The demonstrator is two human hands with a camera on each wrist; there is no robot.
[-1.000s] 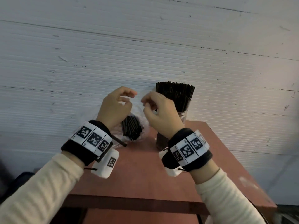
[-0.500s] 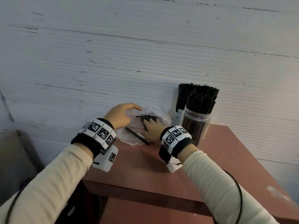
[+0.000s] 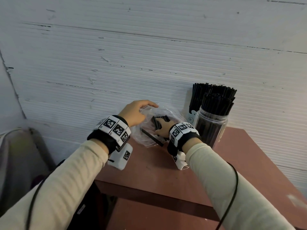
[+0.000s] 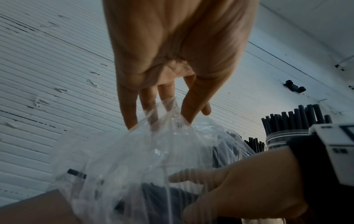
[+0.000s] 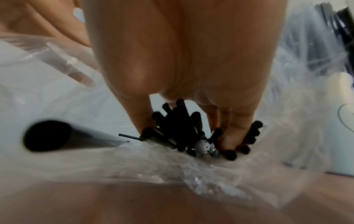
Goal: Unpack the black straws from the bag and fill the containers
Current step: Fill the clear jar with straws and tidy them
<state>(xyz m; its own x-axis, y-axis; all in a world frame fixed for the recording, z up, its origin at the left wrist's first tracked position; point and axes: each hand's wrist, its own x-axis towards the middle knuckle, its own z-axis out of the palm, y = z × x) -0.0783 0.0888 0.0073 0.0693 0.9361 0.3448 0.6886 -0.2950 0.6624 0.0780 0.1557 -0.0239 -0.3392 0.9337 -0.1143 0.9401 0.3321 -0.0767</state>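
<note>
A clear plastic bag (image 3: 147,135) lies on the brown table (image 3: 166,170), next to the wall. My left hand (image 3: 146,107) pinches the bag's upper edge (image 4: 168,109) and lifts it open. Reaching inside the bag, my right hand (image 3: 162,126) closes thumb and fingers round a bunch of black straws (image 5: 178,125). One loose straw (image 3: 152,137) lies slanted in the bag near the right wrist. A clear jar (image 3: 211,128) packed with upright black straws (image 3: 217,103) stands just right of the bag.
Behind the jar, a white holder (image 3: 191,117) with more black straws (image 3: 198,95) leans at the ribbed white wall (image 3: 116,63). The table's front edge (image 3: 149,188) is near my forearms. A grey object (image 3: 20,155) sits low at the left.
A second ago both hands were raised, holding the bag in front of the jar. The bag came down onto the table, and my right hand went into it onto the straws.
</note>
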